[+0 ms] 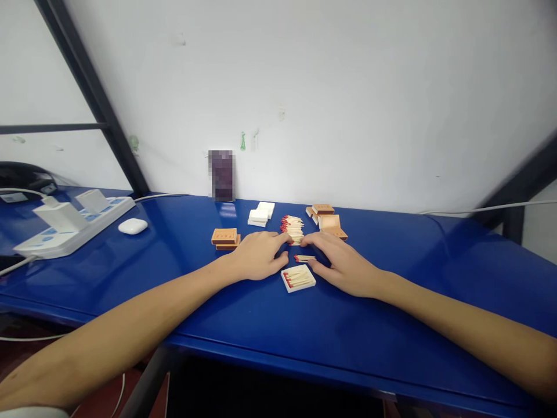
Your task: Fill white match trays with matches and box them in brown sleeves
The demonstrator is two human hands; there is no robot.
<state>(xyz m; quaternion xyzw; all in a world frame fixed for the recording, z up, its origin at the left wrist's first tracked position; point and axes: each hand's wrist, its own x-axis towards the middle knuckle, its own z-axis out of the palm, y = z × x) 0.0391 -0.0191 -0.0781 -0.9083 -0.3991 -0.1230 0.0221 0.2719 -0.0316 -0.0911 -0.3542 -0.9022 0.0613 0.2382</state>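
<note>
Red-tipped matches lie in a pile (292, 225) on the blue table. My left hand (262, 254) touches the pile's near left edge with its index fingertip, fingers apart and nothing held. On the other side my right hand (343, 262) has its index fingertip at the pile's near right edge and its thumb at the end of a small group of matches (304, 258); its fingers are apart. Just in front of the hands, a white tray (289, 288) holds several matches. Orange matchboxes (224, 235) are stacked beside my left hand, and more matchboxes (323, 209) sit beyond my right hand.
White trays (258, 216) lie behind the pile. A blurred dark upright object (223, 176) leans on the wall. At left are a white earphone case (133, 226) and a power strip (65, 238) with plugs. A cable (487, 207) runs along the back right.
</note>
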